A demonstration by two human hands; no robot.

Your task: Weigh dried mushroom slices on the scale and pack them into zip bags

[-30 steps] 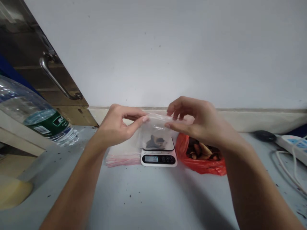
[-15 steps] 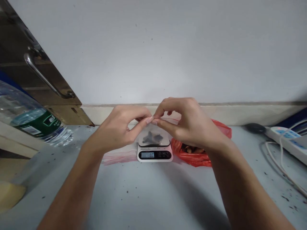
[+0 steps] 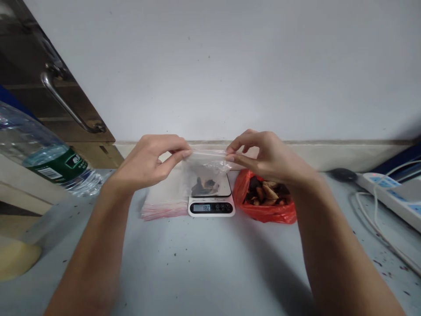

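A clear zip bag [image 3: 207,164] with dark dried pieces at its bottom is stretched between my two hands. My left hand [image 3: 149,160] pinches its upper left corner, and my right hand [image 3: 268,156] pinches the upper right end of the top strip. Below and behind the bag sits a small white digital scale [image 3: 211,213] with a lit display; whether the bag's bottom touches the scale's plate I cannot tell. Under my left hand lies a stack of flat zip bags [image 3: 166,202] with pink edges. Close below my right hand, a red plastic bag [image 3: 263,215] stands open, holding brown dried pieces [image 3: 268,193].
A water bottle [image 3: 55,164] with a green label leans in at the left, near a metal door handle [image 3: 70,105]. A white power strip [image 3: 394,188] with cables lies at right. A white wall [image 3: 230,79] closes off the back; dark crumbs dot the table [image 3: 184,281].
My hands have moved apart from touching fingertips, pulling the zip bag's top edge out straight. The scale's display has changed from 0.0 to a higher number. The view has shifted slightly.
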